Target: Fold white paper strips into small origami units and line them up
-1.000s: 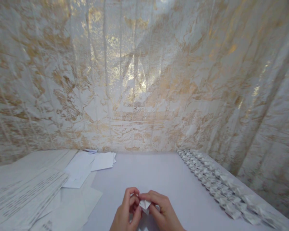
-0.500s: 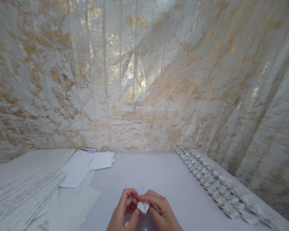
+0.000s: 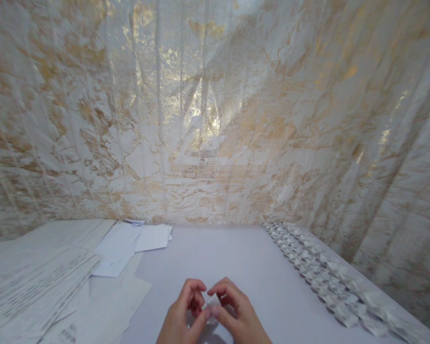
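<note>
Between my two hands is a small folded piece of white paper (image 3: 212, 301), low in the middle of the head view just over the table. My left hand (image 3: 186, 310) pinches its near left side, with thumb tip against the paper and the other fingers curled. From the right, my right hand (image 3: 236, 310) presses its thumb to the near edge while the index finger arches above. Both thumb tips almost meet. The underside of the folded paper is partly hidden by the thumbs.
Rows of small folded paper pieces (image 3: 318, 272) line the table's right side. On the left lie printed sheets (image 3: 39, 291) and blank white paper pieces (image 3: 152, 238). A white and gold patterned curtain (image 3: 200, 119) hangs behind the pale table (image 3: 215, 253).
The folded paper has been turned between my fingers. My right index finger has lifted off its top, and my right thumb has moved left toward my left thumb.
</note>
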The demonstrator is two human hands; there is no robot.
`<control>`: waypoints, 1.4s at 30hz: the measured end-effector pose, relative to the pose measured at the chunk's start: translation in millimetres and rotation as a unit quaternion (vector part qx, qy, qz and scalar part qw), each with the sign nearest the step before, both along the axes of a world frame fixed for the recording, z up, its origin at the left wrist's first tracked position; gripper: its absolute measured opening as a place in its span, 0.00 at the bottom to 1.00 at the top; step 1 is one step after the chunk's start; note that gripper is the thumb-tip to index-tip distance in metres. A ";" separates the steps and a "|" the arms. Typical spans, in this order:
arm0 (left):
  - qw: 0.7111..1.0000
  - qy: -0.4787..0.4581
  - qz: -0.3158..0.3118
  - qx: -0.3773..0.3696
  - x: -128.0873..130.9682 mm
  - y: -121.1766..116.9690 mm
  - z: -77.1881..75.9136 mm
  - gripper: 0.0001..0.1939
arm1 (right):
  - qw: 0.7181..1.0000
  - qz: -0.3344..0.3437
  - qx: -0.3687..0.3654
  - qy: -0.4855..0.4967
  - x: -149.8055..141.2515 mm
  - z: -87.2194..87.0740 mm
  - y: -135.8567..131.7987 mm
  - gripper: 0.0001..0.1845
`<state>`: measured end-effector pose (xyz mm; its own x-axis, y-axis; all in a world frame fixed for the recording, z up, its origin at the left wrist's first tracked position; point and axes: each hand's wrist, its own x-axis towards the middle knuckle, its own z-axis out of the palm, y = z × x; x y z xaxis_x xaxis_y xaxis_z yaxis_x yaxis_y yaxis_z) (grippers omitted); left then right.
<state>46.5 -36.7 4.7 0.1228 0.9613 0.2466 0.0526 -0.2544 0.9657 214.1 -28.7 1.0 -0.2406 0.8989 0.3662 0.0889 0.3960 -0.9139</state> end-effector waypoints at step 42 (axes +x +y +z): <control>0.996 0.028 -0.058 -0.061 -7.6 1.0 7.0 0.25 | 0.948 -0.012 0.222 -0.230 4.1 3.9 -5.4 0.13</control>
